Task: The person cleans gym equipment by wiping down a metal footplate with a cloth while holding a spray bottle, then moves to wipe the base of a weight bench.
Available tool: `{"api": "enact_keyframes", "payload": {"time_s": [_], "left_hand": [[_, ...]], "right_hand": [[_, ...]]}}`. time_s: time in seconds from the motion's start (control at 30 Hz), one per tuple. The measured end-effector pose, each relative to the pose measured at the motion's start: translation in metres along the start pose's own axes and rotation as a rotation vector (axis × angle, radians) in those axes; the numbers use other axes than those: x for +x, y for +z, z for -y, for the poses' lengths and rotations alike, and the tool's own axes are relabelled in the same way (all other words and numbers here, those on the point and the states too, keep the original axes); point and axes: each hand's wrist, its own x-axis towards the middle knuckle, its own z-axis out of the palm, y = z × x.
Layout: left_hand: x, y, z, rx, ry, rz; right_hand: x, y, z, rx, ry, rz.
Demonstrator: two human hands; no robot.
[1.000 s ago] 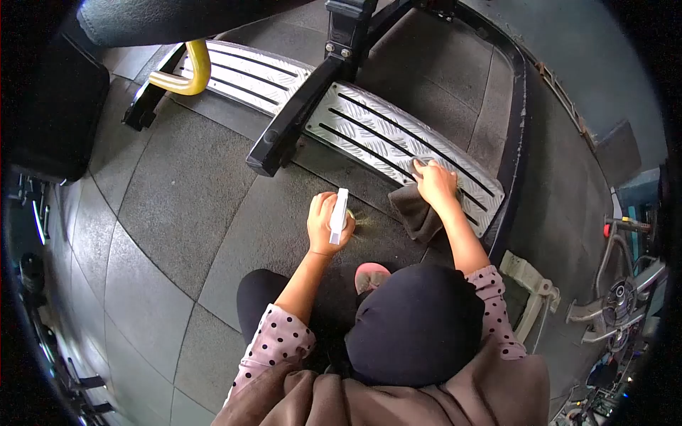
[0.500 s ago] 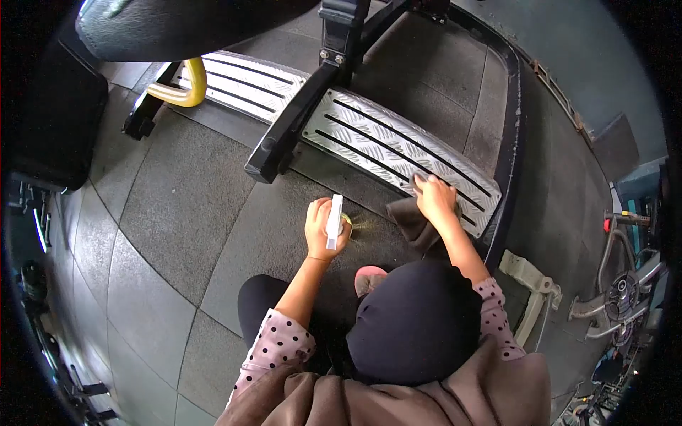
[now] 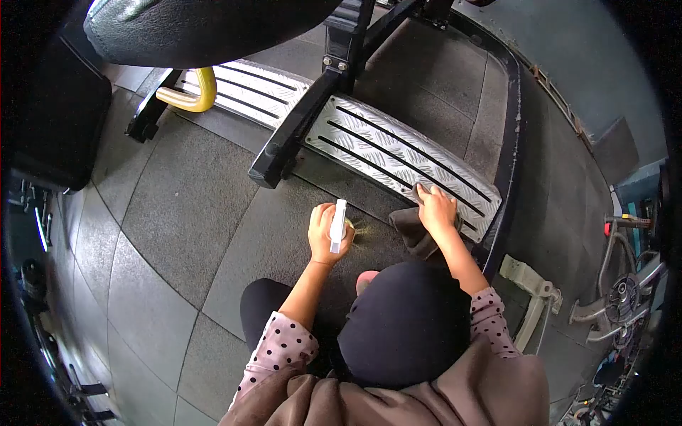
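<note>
Left hand (image 3: 322,231) clasps a white-topped bottle (image 3: 339,226); what's inside is unclear.

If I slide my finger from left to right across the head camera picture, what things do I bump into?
Big black block, yellow curved bar, left hand, right hand, cream-coloured bracket, bike-like metal machine.

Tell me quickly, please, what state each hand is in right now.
Left hand: closed around a white-topped spray bottle.
Right hand: holding a dark cloth at the metal step.
</note>
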Motion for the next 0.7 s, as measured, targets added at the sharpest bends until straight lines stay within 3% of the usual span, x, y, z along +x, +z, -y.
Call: {"api": "enact_keyframes", "payload": {"time_s": [0.23, 0.3, 0.43, 0.7], "left_hand": [[0.004, -0.002, -0.006, 0.021, 0.028, -0.001], [0.002, -0.002, -0.003, 0.0, 0.015, -0.011], [0.002, 0.0, -0.003, 0.004, 0.014, -0.024], [0.005, 0.001, -0.003, 0.01, 0.027, -0.017]], "right_hand": [[0.017, 0.008, 0.007, 0.018, -0.043, -0.171], [-0.002, 0.002, 0.004, 0.005, -0.003, -0.038], [-0.006, 0.008, 0.004, -0.018, -0.015, -0.063], [0.056, 0.018, 0.056, 0.07, -0.324, -0.231]]}}
